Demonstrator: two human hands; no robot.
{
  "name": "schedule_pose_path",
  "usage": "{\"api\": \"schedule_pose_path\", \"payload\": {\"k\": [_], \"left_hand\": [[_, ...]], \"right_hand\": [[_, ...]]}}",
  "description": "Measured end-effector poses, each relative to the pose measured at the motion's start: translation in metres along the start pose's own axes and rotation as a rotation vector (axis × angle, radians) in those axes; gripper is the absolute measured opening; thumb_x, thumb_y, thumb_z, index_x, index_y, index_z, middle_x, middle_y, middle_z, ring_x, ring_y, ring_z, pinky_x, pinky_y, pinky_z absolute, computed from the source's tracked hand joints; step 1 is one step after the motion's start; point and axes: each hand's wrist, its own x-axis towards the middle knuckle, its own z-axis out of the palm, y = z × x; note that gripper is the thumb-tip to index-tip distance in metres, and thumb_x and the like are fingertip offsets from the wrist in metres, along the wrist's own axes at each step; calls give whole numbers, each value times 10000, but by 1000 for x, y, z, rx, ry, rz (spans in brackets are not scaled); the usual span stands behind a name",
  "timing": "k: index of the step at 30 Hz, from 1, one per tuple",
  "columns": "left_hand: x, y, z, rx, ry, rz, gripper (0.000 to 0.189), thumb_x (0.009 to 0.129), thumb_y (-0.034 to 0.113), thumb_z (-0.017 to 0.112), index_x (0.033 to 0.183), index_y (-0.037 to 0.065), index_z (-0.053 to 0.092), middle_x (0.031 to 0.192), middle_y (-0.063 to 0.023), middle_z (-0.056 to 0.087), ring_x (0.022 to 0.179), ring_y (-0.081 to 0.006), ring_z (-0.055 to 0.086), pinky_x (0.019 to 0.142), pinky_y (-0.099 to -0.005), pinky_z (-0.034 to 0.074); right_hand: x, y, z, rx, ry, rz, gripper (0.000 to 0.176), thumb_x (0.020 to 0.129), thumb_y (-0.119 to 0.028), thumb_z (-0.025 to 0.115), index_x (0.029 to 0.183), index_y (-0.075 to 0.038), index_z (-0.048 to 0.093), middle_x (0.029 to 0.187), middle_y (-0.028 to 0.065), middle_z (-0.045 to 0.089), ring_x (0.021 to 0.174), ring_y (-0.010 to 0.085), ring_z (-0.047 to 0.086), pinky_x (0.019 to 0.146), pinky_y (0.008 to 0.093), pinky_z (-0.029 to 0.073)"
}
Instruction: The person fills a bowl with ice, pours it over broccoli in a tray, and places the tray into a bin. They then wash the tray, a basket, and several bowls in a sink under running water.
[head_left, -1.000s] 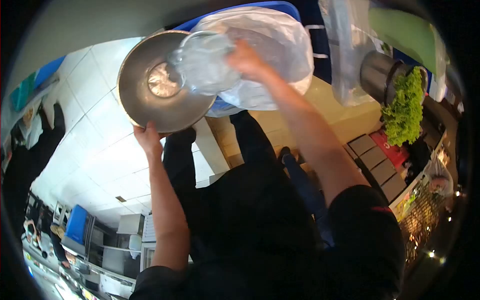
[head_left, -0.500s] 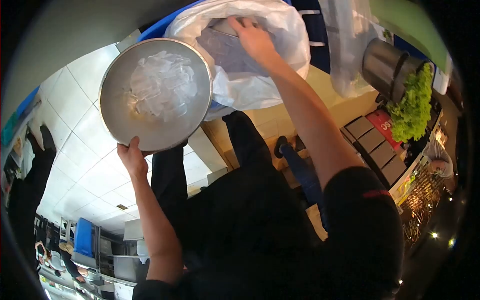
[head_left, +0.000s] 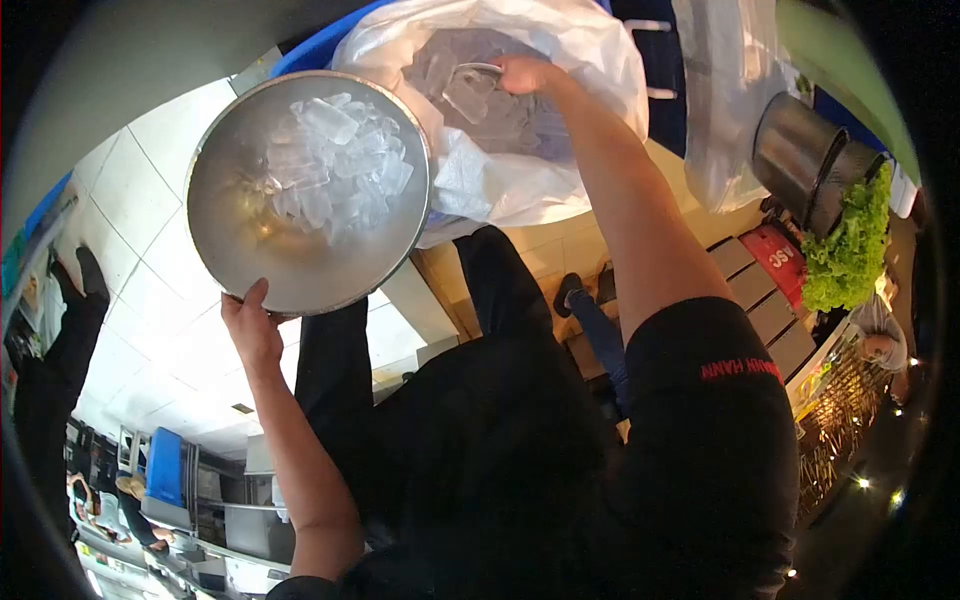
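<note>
A large round metal bowl (head_left: 230, 240) holds a heap of clear ice pieces (head_left: 335, 160). My left hand (head_left: 253, 325) grips its near rim, thumb on the inside. To the right, a white plastic bag (head_left: 480, 185) lines a blue container (head_left: 320, 48) and has more ice (head_left: 510, 125) in it. Inside the bag's mouth, my right hand (head_left: 525, 75) is closed on a scoop or small bowl (head_left: 478, 68) with a thin pale rim, which has ice in it. Much of that tool is hard to make out against the ice.
Stacked dark metal pots (head_left: 795, 145) and leafy lettuce (head_left: 850, 250) are at the right, near a red item (head_left: 772, 258). A person's leg in jeans (head_left: 598, 335) shows beyond my body. Another person's dark legs (head_left: 70, 330) are at the far left, over white floor tiles (head_left: 160, 250).
My right hand has moved right and slightly down within the bag, and its tool now shows with ice in it. The metal bowl appears slightly closer, tilted differently, with its ice more heaped.
</note>
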Motion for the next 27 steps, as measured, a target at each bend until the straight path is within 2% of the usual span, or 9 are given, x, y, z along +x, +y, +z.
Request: {"api": "schedule_pose_path", "payload": {"k": [2,4,7,9,12,18,22,25,27], "left_hand": [[2,-2,2,-17,8,-9,311,828,-9,513,1134,-22,458,1065,-151,568,867,-264,639,612,-390,603],[2,-1,2,4,23,-17,302,828,-11,510,1125,-21,459,1056,-155,571,847,-273,645,618,-396,606],[1,-3,2,-17,25,20,294,826,-10,515,1114,-25,460,1044,-158,575,838,-269,647,615,-400,606],[2,-7,2,-22,17,63,293,825,-10,510,1113,-27,459,1036,-159,577,827,-265,650,599,-392,606],[0,-4,5,-6,10,78,290,824,-12,495,1112,-30,458,1023,-159,579,800,-255,655,557,-369,605],[0,-3,7,18,-84,34,353,821,4,487,1168,-30,431,1051,-185,568,825,-302,657,526,-401,616],[1,-4,11,29,-94,41,346,822,4,481,1163,-32,432,1050,-194,567,831,-308,657,519,-408,615],[-1,-1,17,1,-80,58,334,821,-5,477,1147,-65,438,1030,-185,563,778,-283,656,485,-366,613],[2,-6,14,27,-35,30,335,824,-1,488,1148,-62,435,1042,-187,560,794,-282,656,483,-368,612]], "right_hand": [[-19,1,-14,7,25,-29,560,730,-69,525,1291,-61,521,1157,166,614,1019,287,603,866,396,480],[-36,8,-12,675,37,-19,429,770,-103,596,1183,12,575,1023,142,650,897,222,622,798,341,496],[-78,2,-14,915,122,98,343,795,-77,579,1110,59,590,987,129,639,874,175,605,764,331,500],[-84,11,-13,911,114,182,348,805,-40,557,1146,33,571,1027,134,632,911,195,618,772,345,519],[-118,-12,-20,1249,220,-29,437,808,-8,547,1241,14,490,1137,144,598,1001,229,623,835,388,543],[-165,-120,-42,953,204,-134,486,768,-9,568,1248,11,497,1119,140,602,948,199,633,783,332,529],[-147,-192,24,216,798,-457,582,698,12,573,1273,-18,484,1044,174,602,795,310,638,714,429,507],[-200,-232,8,130,687,-242,611,717,40,530,1307,-91,436,1062,225,550,912,431,584,768,467,507],[-215,-211,-7,166,764,-228,619,725,29,539,1315,-116,426,1083,210,548,914,428,587,760,467,511]]}}
